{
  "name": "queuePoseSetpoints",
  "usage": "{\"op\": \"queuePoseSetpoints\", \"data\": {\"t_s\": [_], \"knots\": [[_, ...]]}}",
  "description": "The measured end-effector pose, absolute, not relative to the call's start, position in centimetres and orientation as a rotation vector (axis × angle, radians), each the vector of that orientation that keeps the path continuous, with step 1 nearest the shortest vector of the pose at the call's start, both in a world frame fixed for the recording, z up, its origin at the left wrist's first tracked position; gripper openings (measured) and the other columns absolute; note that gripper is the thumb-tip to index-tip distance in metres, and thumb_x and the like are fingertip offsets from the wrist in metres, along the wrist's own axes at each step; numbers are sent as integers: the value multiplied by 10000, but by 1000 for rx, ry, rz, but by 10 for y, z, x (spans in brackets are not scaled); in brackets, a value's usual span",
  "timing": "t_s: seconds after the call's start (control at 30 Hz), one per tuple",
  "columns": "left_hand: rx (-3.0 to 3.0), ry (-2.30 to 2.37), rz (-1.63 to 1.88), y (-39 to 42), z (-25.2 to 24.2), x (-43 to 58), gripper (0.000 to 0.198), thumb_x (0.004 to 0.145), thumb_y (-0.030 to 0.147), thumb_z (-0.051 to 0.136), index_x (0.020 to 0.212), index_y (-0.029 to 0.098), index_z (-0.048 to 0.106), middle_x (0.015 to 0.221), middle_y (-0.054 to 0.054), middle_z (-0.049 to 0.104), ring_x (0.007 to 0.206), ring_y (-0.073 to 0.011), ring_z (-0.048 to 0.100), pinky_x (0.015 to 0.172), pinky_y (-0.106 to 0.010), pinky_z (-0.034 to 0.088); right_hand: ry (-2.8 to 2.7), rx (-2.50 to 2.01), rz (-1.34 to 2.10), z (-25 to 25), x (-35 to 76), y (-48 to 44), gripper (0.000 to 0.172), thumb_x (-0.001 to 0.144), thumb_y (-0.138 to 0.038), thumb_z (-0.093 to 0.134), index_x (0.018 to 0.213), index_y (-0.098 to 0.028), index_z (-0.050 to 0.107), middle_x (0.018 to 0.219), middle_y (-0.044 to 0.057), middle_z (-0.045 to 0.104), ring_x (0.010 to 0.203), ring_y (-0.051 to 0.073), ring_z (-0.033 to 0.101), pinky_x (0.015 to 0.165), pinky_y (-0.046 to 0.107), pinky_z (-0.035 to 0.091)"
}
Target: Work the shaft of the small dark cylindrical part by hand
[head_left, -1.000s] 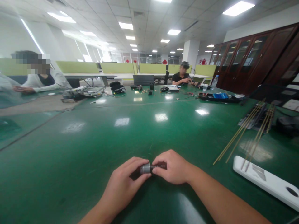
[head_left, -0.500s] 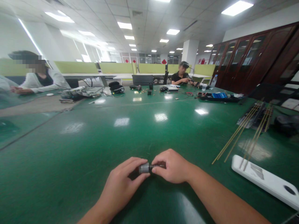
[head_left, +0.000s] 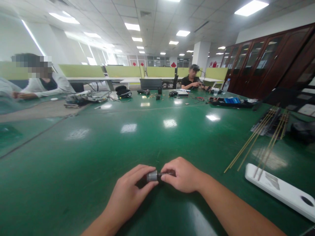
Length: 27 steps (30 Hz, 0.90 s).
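Observation:
Near the front of the green table, my left hand (head_left: pixel 130 188) grips a short silver-grey cylinder (head_left: pixel 152 176) between thumb and fingers. The cylinder lies sideways, with a dark narrower part (head_left: pixel 159 176) at its right end. My right hand (head_left: pixel 180 175) pinches a thin dark shaft-like piece (head_left: pixel 169 173) that lines up with the cylinder. Part of this piece is hidden by the fingers, and I cannot make out whether it is one with the cylinder.
The green table (head_left: pixel 103 147) spans the view. Thin brass-coloured rods (head_left: pixel 256 139) and a long white case (head_left: pixel 278 190) lie at right. A black tray (head_left: pixel 231 102), a bottle (head_left: pixel 225 86) and small parts stand far back. Two people (head_left: pixel 190 80) (head_left: pixel 49 83) sit beyond.
The view has shifted very slightly. Both hands keep their hold, and slightly more of the dark narrow part shows between them.

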<state>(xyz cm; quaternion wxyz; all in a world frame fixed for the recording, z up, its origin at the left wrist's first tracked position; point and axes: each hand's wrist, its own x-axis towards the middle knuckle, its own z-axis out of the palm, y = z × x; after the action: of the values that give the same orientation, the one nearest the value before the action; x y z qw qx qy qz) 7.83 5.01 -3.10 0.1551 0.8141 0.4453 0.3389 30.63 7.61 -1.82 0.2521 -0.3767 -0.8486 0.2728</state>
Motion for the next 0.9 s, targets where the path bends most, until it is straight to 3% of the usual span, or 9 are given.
{"op": "queuePoseSetpoints", "data": {"t_s": [0.63, 0.9], "knots": [[2328, 1298, 1021, 53, -29, 78, 244, 885, 386, 658, 1096, 263, 677, 1039, -32, 675, 948, -187, 650, 840, -281, 545, -2312, -1039, 784, -15, 306, 77, 193, 902, -265, 568, 916, -189, 744, 742, 1, 683, 657, 117, 564, 599, 230, 341], [2317, 1286, 1032, 52, -30, 76, 232, 889, 355, 675, 1115, 305, 659, 1056, 13, 666, 964, -150, 632, 865, -241, 511, -2295, -1045, 776, -15, 307, 76, 179, 893, -291, 588, 913, -190, 734, 749, 2, 685, 666, 123, 574, 609, 230, 354]]}}
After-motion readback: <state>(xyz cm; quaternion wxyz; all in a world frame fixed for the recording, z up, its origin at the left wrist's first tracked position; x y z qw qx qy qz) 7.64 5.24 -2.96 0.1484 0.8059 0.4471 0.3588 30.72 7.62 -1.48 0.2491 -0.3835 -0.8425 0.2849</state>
